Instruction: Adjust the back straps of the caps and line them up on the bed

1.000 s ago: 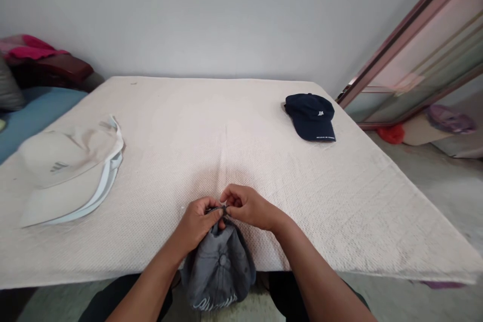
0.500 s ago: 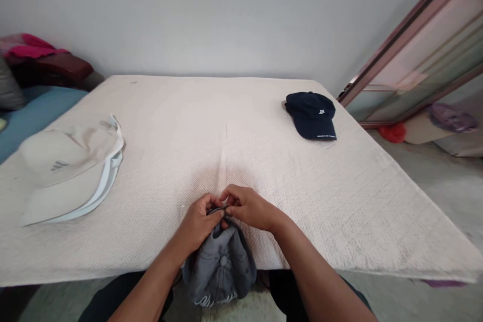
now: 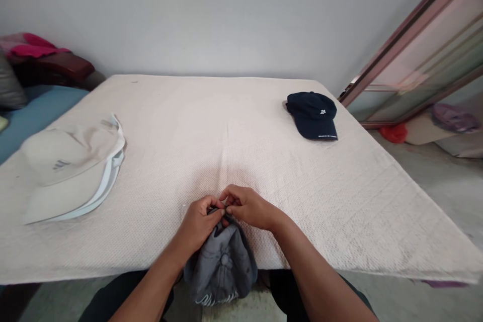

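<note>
A dark grey baseball cap (image 3: 223,266) hangs over the table's near edge, its crown button facing up and white lettering toward me. My left hand (image 3: 199,221) pinches the cap's back strap between thumb and fingers. Close against it, my right hand (image 3: 247,206) pinches the same strap from the right side. Fingertips of both hands meet there and hide the strap's fastening. At the far right of the table lies a navy cap (image 3: 311,115) with small white lettering. Beige cap (image 3: 56,161) sits on the left, stacked over a pale blue-white cap (image 3: 101,196).
A cream textured cloth covers the table (image 3: 181,126), which meets a grey wall (image 3: 234,15) at the back. On the left is a blue cushioned seat (image 3: 49,103) with a dark red armrest. A pink-framed glass panel (image 3: 411,55) leans at the right.
Almost nothing differs. The view has shifted very slightly, and both hands keep their pinch on the grey cap's strap with only tiny finger movement.
</note>
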Action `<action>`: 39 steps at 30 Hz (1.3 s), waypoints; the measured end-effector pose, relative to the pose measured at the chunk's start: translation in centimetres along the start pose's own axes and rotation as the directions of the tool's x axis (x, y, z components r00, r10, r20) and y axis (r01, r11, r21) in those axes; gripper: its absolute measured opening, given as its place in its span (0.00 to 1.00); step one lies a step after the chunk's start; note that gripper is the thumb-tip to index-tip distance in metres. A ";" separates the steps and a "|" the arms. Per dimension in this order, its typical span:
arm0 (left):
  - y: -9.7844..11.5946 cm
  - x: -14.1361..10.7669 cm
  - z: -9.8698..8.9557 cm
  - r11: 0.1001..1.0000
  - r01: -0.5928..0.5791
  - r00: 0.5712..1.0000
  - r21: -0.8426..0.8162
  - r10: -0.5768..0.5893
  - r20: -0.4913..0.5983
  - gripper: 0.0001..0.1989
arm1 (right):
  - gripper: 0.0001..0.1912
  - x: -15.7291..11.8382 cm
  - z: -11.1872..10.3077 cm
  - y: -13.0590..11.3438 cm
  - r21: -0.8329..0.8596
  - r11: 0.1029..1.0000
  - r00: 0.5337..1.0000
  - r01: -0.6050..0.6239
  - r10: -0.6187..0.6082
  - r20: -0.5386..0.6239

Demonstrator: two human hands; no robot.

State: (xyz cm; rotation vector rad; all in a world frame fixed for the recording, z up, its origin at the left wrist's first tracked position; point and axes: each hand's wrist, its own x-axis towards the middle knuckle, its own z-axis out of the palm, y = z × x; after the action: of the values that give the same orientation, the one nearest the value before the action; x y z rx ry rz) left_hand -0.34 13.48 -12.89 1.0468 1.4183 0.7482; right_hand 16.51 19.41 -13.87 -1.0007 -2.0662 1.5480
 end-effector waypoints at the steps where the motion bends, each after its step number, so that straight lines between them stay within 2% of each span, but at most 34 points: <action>1: 0.1 0.0 0.0 1.000 -0.004 1.000 0.022 0.004 -0.008 0.07 | 0.15 0.0 0.0 0.0 0.005 1.000 1.000 -0.001 0.001 0.000; 7: 0.7 -0.2 0.2 0.978 -0.103 0.993 0.184 0.111 -0.034 0.01 | 0.15 0.0 0.1 -0.3 0.042 0.999 1.000 -0.016 0.016 -0.001; 9: 0.7 -0.1 0.1 0.977 -0.098 0.993 0.187 0.109 -0.047 0.01 | 0.15 0.0 0.1 -0.6 0.053 0.998 1.000 -0.022 0.022 -0.003; 16: 0.6 0.1 0.0 1.000 0.013 1.000 0.014 -0.013 -0.015 0.01 | 0.12 -0.4 -0.3 -1.5 0.004 1.000 1.000 -0.010 0.010 0.007; 21: 0.7 0.1 0.0 0.998 0.030 1.000 -0.046 -0.030 -0.001 0.01 | 0.12 -0.4 -0.5 -1.6 -0.071 0.997 0.999 0.040 -0.042 -0.022; 25: 0.7 0.1 0.1 0.997 0.043 0.999 -0.067 -0.041 0.029 0.01 | 0.11 -0.4 -0.6 -1.7 -0.099 0.995 1.000 0.022 -0.022 0.001; 36: 0.8 -0.3 0.1 0.988 0.060 0.998 -0.140 -0.055 0.039 0.01 | 0.12 -0.5 -0.9 -1.7 -0.112 0.993 0.999 0.032 -0.031 0.011; 39: 0.8 -0.4 0.0 0.968 0.116 0.992 -0.222 -0.100 0.080 0.02 | 0.10 -0.4 -0.8 -1.7 -0.098 0.994 0.999 0.051 -0.050 0.013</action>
State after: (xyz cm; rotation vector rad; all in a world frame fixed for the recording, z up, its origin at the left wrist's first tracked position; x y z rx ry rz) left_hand -0.24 13.42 -11.99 0.8047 1.2872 0.7670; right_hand 16.83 19.41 -11.92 -0.9686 -2.1771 1.4418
